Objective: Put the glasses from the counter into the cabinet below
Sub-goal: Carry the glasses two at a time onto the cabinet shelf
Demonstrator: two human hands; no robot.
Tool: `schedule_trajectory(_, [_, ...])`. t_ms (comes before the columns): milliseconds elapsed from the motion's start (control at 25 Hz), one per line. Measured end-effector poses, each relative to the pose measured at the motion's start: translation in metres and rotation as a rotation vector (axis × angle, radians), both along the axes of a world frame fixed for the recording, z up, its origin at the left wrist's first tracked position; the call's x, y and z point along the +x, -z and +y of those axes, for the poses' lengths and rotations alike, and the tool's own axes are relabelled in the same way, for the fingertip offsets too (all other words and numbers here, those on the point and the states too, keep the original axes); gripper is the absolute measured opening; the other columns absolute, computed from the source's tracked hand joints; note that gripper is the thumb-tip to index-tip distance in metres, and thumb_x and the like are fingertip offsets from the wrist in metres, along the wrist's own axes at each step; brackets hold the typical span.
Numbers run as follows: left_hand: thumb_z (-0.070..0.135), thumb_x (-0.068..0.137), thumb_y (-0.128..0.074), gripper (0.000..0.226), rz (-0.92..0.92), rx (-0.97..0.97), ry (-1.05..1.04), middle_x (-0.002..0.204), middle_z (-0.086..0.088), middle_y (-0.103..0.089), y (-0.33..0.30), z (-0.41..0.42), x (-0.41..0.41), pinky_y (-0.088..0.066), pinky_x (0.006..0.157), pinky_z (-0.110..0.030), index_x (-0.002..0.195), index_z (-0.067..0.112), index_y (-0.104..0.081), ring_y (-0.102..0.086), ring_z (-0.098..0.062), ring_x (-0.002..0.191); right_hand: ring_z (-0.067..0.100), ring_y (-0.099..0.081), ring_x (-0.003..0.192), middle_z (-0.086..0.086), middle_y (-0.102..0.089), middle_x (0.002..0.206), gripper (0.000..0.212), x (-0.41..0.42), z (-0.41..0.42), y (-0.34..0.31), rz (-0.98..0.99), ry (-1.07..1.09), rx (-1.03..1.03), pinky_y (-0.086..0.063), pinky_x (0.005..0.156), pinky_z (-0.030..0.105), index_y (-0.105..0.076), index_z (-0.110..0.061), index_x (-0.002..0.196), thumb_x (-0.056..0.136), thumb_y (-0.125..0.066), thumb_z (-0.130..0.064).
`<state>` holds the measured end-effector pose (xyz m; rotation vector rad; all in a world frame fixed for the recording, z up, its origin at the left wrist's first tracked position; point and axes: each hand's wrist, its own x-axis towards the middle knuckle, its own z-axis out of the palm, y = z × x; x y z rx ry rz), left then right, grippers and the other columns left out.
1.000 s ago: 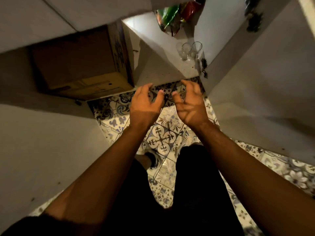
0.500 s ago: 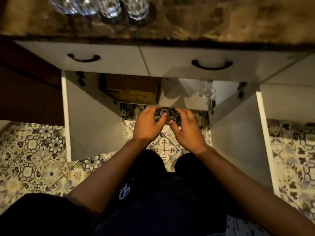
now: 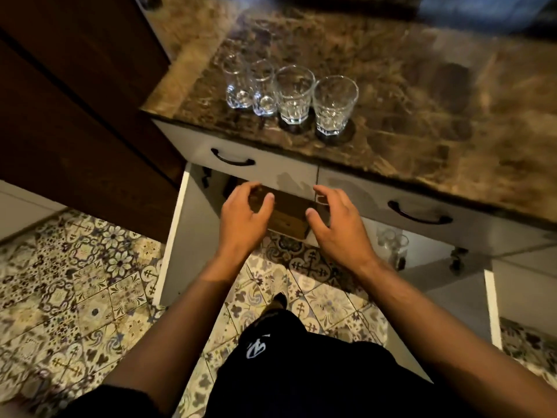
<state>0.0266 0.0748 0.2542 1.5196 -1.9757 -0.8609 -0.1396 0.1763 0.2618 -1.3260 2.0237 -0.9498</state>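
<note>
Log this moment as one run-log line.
left hand: open, empty | right hand: open, empty | glasses: four on counter | cabinet: doors open

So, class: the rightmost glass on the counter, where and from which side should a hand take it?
Grip the rightmost glass round its side wall, coming from its free right side with the right hand. It stands upright, mouth up, with another glass close on its left.

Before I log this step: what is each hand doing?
Left hand: open, fingers loosely curled, holding nothing.
Right hand: open, holding nothing.
</note>
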Motion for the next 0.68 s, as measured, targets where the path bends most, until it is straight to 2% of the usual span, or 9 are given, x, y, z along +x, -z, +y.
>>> schedule_trajectory(80, [0.04,0.091,-0.064,0.036,0.054,-0.033,-0.032,0.113,0.004,-0.068,-0.008,-0.035,0.008,-0.057,0.09,-0.038,0.123,0.022,-0.064,-0.065,-0.01,0.1,0.011,-0.051,0.125,-0.001,-0.053,0.139,0.047,0.008,-0.032,-0.008,-0.018,0.03,-0.039,-0.042,0.108,0.027,-0.049,-0.017,0.143,0.098,-0.058,-0.03])
schedule_trajectory(200, [0.039,0.09,-0.067,0.038,0.097,-0.081,-0.061,0.113,0.003,-0.068,-0.019,-0.085,0.013,-0.056,0.091,-0.04,0.123,0.021,-0.063,-0.066,-0.013,0.102,0.01,-0.053,0.123,0.001,-0.055,0.138,0.048,0.02,-0.076,-0.014,-0.008,0.07,-0.071,-0.042,0.106,0.024,-0.05,-0.014,0.143,0.098,-0.059,-0.029])
schedule_trajectory(320, [0.038,0.088,-0.069,0.042,0.16,-0.094,-0.059,0.116,0.004,-0.065,-0.026,-0.137,0.011,-0.055,0.093,-0.04,0.125,0.022,-0.059,-0.065,-0.014,0.105,0.006,-0.054,0.121,0.001,-0.055,0.142,0.052,0.033,-0.122,-0.018,-0.036,0.11,-0.049,-0.037,0.098,0.005,-0.047,-0.014,0.147,0.099,-0.058,-0.029])
schedule_trajectory(440, [0.04,0.086,-0.069,0.049,0.218,-0.099,-0.026,0.121,0.004,-0.06,-0.028,-0.182,0.004,-0.053,0.097,-0.037,0.129,0.02,-0.056,-0.06,-0.01,0.112,-0.003,-0.06,0.098,0.002,-0.057,0.139,0.054,0.044,-0.158,-0.021,-0.094,0.182,-0.048,-0.038,0.078,-0.007,-0.045,-0.013,0.149,0.099,-0.058,-0.029])
schedule_trajectory(520, [0.041,0.085,-0.07,0.054,0.241,-0.101,0.003,0.124,0.005,-0.057,-0.027,-0.195,0.0,-0.053,0.099,-0.037,0.132,0.02,-0.053,-0.058,-0.01,0.115,-0.006,-0.059,0.083,0.0,-0.059,0.132,0.052,0.05,-0.17,-0.024,-0.078,0.23,-0.064,-0.045,0.074,-0.001,-0.047,-0.014,0.147,0.099,-0.059,-0.03])
schedule_trajectory(600, [0.039,0.085,-0.072,0.058,0.256,-0.088,0.049,0.126,0.005,-0.053,-0.026,-0.208,-0.004,-0.052,0.1,-0.036,0.136,0.019,-0.051,-0.056,-0.009,0.117,-0.004,-0.062,0.075,-0.005,-0.064,0.124,0.049,0.053,-0.188,-0.026,-0.052,0.3,-0.058,-0.055,0.073,0.011,-0.051,-0.02,0.144,0.098,-0.059,-0.037])
schedule_trajectory(680, [0.036,0.085,-0.074,0.063,0.261,-0.08,0.097,0.129,0.004,-0.053,-0.024,-0.217,-0.009,-0.051,0.102,-0.035,0.14,0.017,-0.048,-0.055,-0.01,0.119,-0.004,-0.063,0.07,-0.009,-0.068,0.107,0.048,0.053,-0.2,-0.027,-0.022,0.357,-0.035,-0.052,0.069,0.01,-0.055,-0.023,0.14,0.097,-0.059,-0.043])
